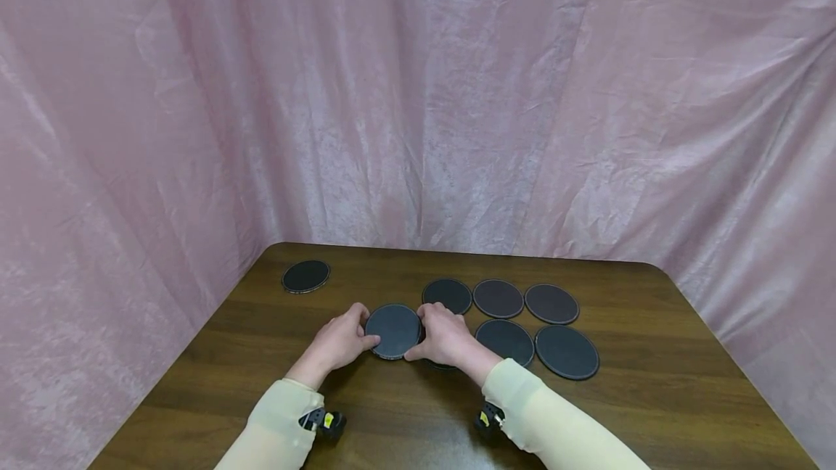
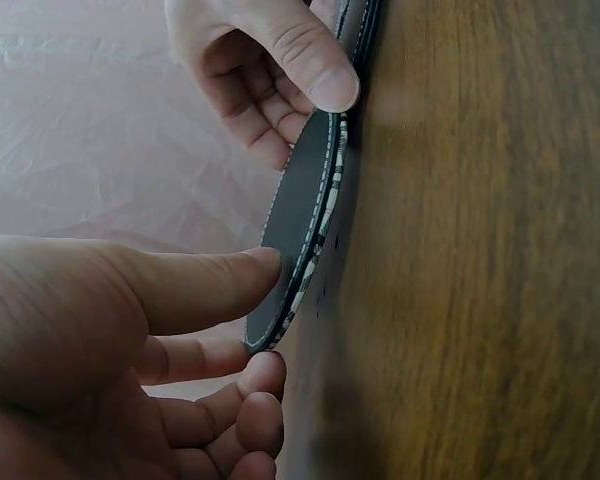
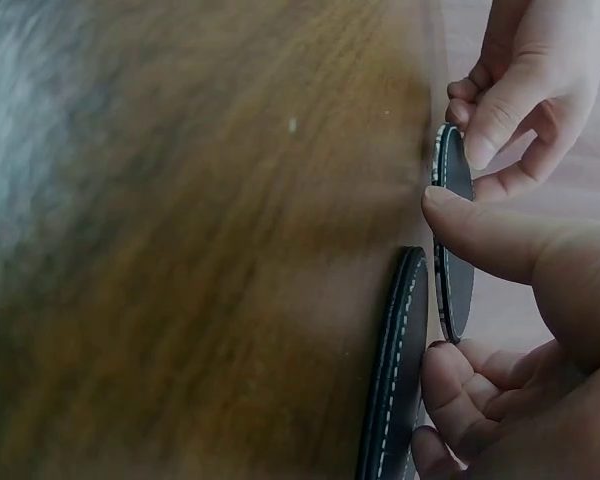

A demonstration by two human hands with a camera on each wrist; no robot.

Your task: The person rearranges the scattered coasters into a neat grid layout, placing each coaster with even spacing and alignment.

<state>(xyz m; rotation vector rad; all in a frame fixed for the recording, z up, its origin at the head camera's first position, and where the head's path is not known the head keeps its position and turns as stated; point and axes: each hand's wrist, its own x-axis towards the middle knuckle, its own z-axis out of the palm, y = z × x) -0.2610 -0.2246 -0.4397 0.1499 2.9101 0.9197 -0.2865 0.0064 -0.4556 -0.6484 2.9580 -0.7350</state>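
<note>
A round dark coaster (image 1: 393,331) with pale stitching round its rim is held between both hands, slightly raised over the table. My left hand (image 1: 341,339) pinches its left edge, thumb on the top face and fingers below, as the left wrist view shows. At the opposite edge my right hand (image 1: 444,336) grips it, with thumb at the near side and fingertips at the far side. In the right wrist view this coaster (image 3: 460,270) stands just beyond another stitched coaster (image 3: 405,350) on the table. That lower coaster is mostly hidden by the right hand in the head view.
Right of the hands lie coasters in two rows: a back row with a black one (image 1: 447,291), a brownish one (image 1: 498,298) and another (image 1: 551,303), and a front row (image 1: 567,352). A lone coaster (image 1: 305,276) lies far left. Pink curtains (image 1: 418,93) hang behind the wooden table (image 1: 215,361).
</note>
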